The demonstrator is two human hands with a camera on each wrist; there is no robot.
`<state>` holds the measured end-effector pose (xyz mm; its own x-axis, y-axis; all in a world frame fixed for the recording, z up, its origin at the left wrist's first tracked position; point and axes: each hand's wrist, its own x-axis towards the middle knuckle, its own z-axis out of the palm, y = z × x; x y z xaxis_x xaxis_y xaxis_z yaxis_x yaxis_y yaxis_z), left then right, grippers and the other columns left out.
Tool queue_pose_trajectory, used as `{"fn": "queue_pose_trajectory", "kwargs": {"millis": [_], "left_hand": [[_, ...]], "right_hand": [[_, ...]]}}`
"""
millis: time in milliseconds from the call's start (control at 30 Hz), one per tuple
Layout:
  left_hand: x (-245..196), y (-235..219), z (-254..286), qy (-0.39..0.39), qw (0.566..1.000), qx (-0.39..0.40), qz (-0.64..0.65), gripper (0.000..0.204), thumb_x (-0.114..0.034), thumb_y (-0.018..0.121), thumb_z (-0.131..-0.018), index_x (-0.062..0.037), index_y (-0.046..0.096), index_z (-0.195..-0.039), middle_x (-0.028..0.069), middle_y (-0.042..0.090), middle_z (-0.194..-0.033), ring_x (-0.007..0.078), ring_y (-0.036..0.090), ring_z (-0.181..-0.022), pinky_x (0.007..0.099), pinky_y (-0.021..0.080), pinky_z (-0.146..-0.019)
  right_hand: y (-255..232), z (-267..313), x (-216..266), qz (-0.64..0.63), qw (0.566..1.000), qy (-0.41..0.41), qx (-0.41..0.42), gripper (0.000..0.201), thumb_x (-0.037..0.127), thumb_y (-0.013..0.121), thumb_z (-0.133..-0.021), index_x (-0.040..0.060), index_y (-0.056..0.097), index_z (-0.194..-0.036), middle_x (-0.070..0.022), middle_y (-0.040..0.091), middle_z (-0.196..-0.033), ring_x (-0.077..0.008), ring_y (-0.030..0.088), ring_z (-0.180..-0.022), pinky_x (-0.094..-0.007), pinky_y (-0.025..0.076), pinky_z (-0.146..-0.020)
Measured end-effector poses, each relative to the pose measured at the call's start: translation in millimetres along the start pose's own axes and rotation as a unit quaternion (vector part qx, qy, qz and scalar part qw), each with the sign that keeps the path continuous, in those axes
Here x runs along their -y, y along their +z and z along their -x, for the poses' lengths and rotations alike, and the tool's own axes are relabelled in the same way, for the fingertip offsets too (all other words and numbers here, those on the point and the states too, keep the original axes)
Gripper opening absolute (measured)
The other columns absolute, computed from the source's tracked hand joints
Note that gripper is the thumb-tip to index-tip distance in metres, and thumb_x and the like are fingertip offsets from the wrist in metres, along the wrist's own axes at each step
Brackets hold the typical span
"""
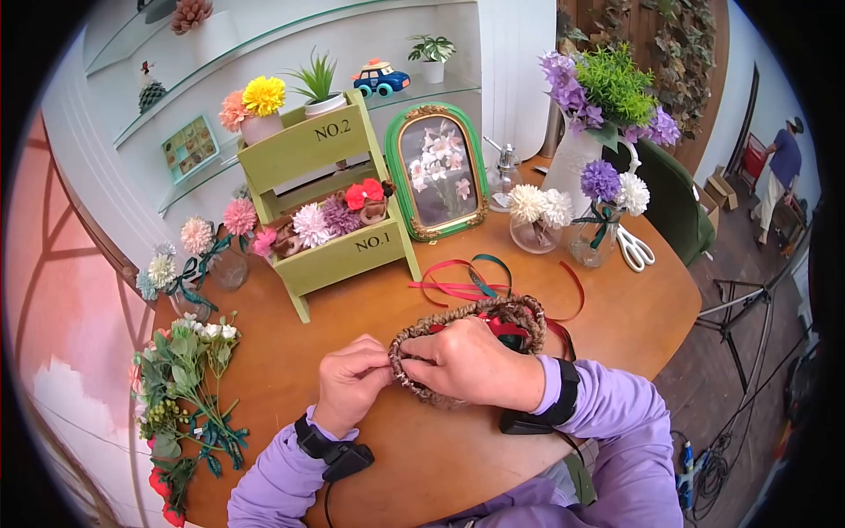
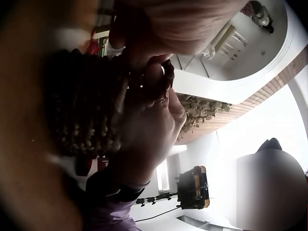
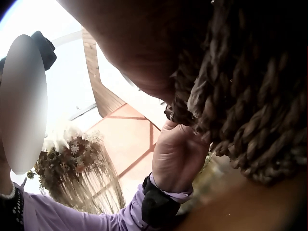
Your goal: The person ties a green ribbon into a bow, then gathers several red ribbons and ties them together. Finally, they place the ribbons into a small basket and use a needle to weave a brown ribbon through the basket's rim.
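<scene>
A small brown woven rope basket [image 1: 466, 348] sits near the front edge of the round wooden surface [image 1: 634, 308], just before the person. The left hand [image 1: 350, 383] has its fingers curled tight and pinches the basket's rim at its left end; the right wrist view shows those fingertips closed on the braided edge. The right hand [image 1: 471, 361] lies over the top of the basket, fingers bent around the near rim, its fingertips meeting those of the left hand at the same spot. Something red [image 1: 503, 326] shows inside the basket behind the right hand; what it is cannot be told. Both arms wear lilac sleeves [image 1: 616, 422] with black wrist straps.

Just behind the basket, loose red and dark green ribbons [image 1: 475, 283] lie in loops on the surface. To the left of them stands a green two-tier wooden stand marked NO.1 and NO.2 [image 1: 330, 198], with pink, purple and red artificial flowers in its lower tier and a yellow and orange bloom in a pot on the upper one. Beside it leans a green arched frame with a floral picture [image 1: 437, 172]. Further right are small glass vases holding white and purple pompom flowers [image 1: 563, 216], with white-handled scissors [image 1: 632, 248] next to them. A bundle of green stems with small white buds [image 1: 189, 378] lies along the left edge of the surface.
</scene>
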<state>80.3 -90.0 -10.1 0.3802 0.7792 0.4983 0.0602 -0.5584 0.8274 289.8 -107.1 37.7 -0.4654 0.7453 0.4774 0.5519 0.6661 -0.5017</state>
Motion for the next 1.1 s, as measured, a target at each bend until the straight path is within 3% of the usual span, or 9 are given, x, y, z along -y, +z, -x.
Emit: {"fn": "queue_pose_trajectory", "kwargs": {"millis": [200, 300, 367, 567, 767, 867, 933, 1000, 1100], "left_hand": [[-5, 2, -1, 0.013, 1.0, 0.011, -0.017, 0.016, 0.013, 0.063, -0.075, 0.0063, 0.067, -0.088, 0.0087, 0.062, -0.077, 0.0178, 0.058, -0.071, 0.0275, 0.047, -0.062], [-11, 1, -2, -0.049, 0.997, 0.037, 0.053, 0.012, 0.01, 0.061, -0.081, 0.0066, 0.067, -0.091, 0.0076, 0.062, -0.078, 0.0146, 0.059, -0.071, 0.0248, 0.047, -0.062], [-14, 0, -2, -0.13, 0.983, 0.062, 0.114, 0.01, 0.006, 0.059, -0.088, 0.0068, 0.067, -0.092, 0.0061, 0.063, -0.078, 0.0113, 0.059, -0.069, 0.0222, 0.047, -0.061], [-7, -14, -1, -0.201, 0.964, 0.096, 0.143, 0.013, 0.0, 0.058, -0.092, 0.0044, 0.069, -0.095, 0.0046, 0.066, -0.079, 0.0096, 0.059, -0.064, 0.0214, 0.048, -0.056], [-7, -14, -13, -0.185, 0.966, -0.021, 0.181, 0.011, -0.001, 0.064, -0.088, 0.0035, 0.07, -0.097, 0.004, 0.066, -0.082, 0.0065, 0.057, -0.064, 0.0195, 0.046, -0.055], [-19, -15, -23, -0.193, 0.978, 0.019, 0.082, 0.014, 0.002, 0.068, -0.084, 0.0027, 0.069, -0.099, 0.0024, 0.063, -0.083, 0.0041, 0.056, -0.065, 0.0179, 0.045, -0.054], [-18, -15, -24, -0.193, 0.977, 0.033, 0.09, 0.017, 0.003, 0.069, -0.083, 0.0025, 0.068, -0.1, 0.001, 0.061, -0.083, 0.0033, 0.055, -0.065, 0.0173, 0.045, -0.054], [-17, -15, -24, -0.192, 0.975, 0.049, 0.099, 0.02, 0.005, 0.07, -0.081, 0.0023, 0.067, -0.101, -0.0004, 0.059, -0.083, 0.0024, 0.055, -0.065, 0.0168, 0.045, -0.053], [-17, -14, -25, -0.214, 0.969, 0.042, 0.12, 0.022, 0.006, 0.069, -0.082, 0.0022, 0.067, -0.103, -0.0013, 0.058, -0.081, 0.0026, 0.054, -0.065, 0.0166, 0.046, -0.053]], "right_hand": [[5, -4, -1, -0.046, 0.999, -0.008, -0.024, 0.008, 0.01, 0.067, -0.079, 0.0018, 0.068, -0.078, -0.0184, 0.059, -0.061, -0.035, 0.061, -0.055, -0.0392, 0.05, -0.051], [7, -3, -1, -0.052, 0.997, -0.008, -0.049, 0.006, 0.007, 0.065, -0.079, 0.0016, 0.067, -0.077, -0.0176, 0.059, -0.06, -0.0347, 0.061, -0.054, -0.0384, 0.05, -0.051], [9, -3, -2, -0.045, 0.997, -0.002, -0.056, 0.007, 0.007, 0.065, -0.079, 0.0008, 0.066, -0.078, -0.0177, 0.059, -0.06, -0.0344, 0.062, -0.055, -0.0385, 0.051, -0.052], [9, -6, -1, -0.041, 0.997, 0.058, -0.034, 0.01, 0.008, 0.061, -0.08, -0.0023, 0.061, -0.078, -0.0188, 0.06, -0.062, -0.0355, 0.062, -0.055, -0.0411, 0.05, -0.053], [-5, -6, 1, -0.037, 0.995, 0.092, 0.008, 0.014, 0.01, 0.06, -0.08, -0.0037, 0.058, -0.077, -0.0223, 0.06, -0.063, -0.0398, 0.062, -0.06, -0.0467, 0.05, -0.057], [-6, -8, 1, -0.055, 0.993, 0.102, 0.023, 0.016, 0.011, 0.06, -0.08, -0.0047, 0.057, -0.077, -0.025, 0.06, -0.065, -0.043, 0.062, -0.065, -0.0499, 0.05, -0.06], [-1, -8, -1, -0.062, 0.992, 0.106, 0.031, 0.016, 0.011, 0.06, -0.081, -0.0051, 0.057, -0.079, -0.0254, 0.06, -0.065, -0.0434, 0.062, -0.065, -0.0503, 0.05, -0.06], [5, -7, -4, -0.031, 0.995, 0.092, 0.016, 0.013, 0.009, 0.062, -0.083, -0.0042, 0.06, -0.083, -0.0211, 0.062, -0.065, -0.0382, 0.064, -0.06, -0.0439, 0.051, -0.057], [7, -9, -4, -0.024, 0.997, 0.074, 0.013, 0.014, 0.01, 0.063, -0.084, -0.0044, 0.061, -0.083, -0.0213, 0.062, -0.066, -0.0392, 0.064, -0.062, -0.0443, 0.052, -0.057]]}}
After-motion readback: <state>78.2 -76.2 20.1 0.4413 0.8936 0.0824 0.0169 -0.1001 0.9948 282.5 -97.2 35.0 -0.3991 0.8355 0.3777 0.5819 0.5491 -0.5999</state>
